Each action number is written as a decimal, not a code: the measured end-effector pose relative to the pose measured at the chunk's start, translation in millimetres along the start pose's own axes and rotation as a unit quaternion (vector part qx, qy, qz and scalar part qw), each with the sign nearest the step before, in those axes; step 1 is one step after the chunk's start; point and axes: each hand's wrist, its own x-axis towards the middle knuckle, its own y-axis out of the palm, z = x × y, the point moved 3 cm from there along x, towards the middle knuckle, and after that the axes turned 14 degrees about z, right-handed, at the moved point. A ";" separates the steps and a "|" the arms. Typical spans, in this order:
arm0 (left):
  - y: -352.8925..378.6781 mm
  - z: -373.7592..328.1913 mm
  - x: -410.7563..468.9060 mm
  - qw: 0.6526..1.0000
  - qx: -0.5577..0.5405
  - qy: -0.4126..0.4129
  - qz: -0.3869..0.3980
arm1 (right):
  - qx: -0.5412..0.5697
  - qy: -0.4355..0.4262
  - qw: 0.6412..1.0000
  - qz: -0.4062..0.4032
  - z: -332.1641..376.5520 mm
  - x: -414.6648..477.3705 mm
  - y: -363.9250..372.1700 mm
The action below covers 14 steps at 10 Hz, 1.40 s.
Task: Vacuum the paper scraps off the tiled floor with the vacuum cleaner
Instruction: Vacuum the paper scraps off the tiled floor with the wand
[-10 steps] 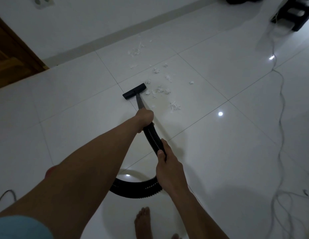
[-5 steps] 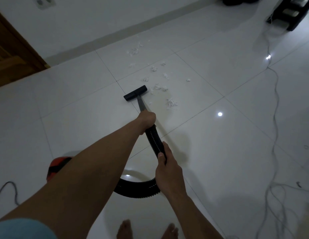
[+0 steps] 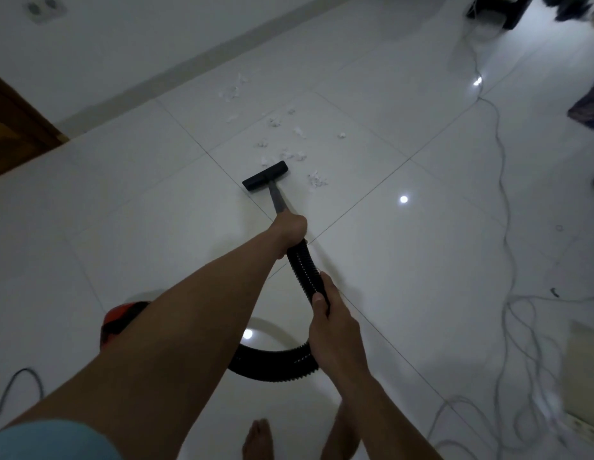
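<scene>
My left hand [image 3: 290,229] grips the top of the grey wand [image 3: 278,199]. My right hand [image 3: 333,330] grips the black ribbed hose [image 3: 302,265] lower down, thumb along it. The flat black nozzle [image 3: 265,176] rests on the white tiled floor [image 3: 156,200], just short of the white paper scraps [image 3: 290,154]. One clump [image 3: 317,179] lies right of the nozzle. More scraps [image 3: 231,91] sit near the wall. The hose loops back under my arm to the orange vacuum body [image 3: 118,318], mostly hidden.
A grey power cord [image 3: 503,194] snakes down the right side into a tangle [image 3: 521,343]. Another cable [image 3: 20,383] lies at the lower left. A wooden door [image 3: 13,127] stands left, dark furniture [image 3: 501,8] at the top right. My bare feet [image 3: 259,439] are below.
The view has tilted and shifted. The nozzle has slid back slightly from the scraps, and the orange vacuum body has come into sight under my left arm. Both hands keep their hold.
</scene>
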 end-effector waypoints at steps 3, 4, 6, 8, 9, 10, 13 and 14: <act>14.8 28.9 -27.7 1.000 0.000 -0.012 0.025 | 0.009 0.013 1.000 -0.017 -22.8 -32.2 15.0; 18.8 36.6 -31.5 1.000 0.010 -0.011 0.018 | 0.010 0.017 0.999 -0.026 -29.2 -41.1 17.9; 30.7 44.6 -29.8 0.999 0.036 0.018 -0.012 | 0.012 0.022 0.999 -0.037 -45.6 -47.0 14.0; 53.3 56.1 -28.6 1.000 0.006 -0.016 -0.002 | 0.006 0.029 0.999 -0.024 -62.3 -55.8 2.8; 68.6 58.3 -30.9 0.999 -0.023 -0.027 0.012 | 0.002 0.032 0.999 -0.026 -68.2 -65.0 -6.8; 81.3 57.8 -34.5 0.999 -0.025 -0.036 0.016 | 0.007 0.033 0.999 -0.033 -74.7 -72.7 -12.4; 93.4 69.7 -46.0 0.998 0.004 -0.030 0.052 | 0.031 0.035 0.996 -0.072 -83.6 -95.4 7.7; 92.7 74.6 -45.5 0.996 0.037 -0.031 0.069 | 0.042 0.037 0.994 -0.092 -81.6 -100.4 23.3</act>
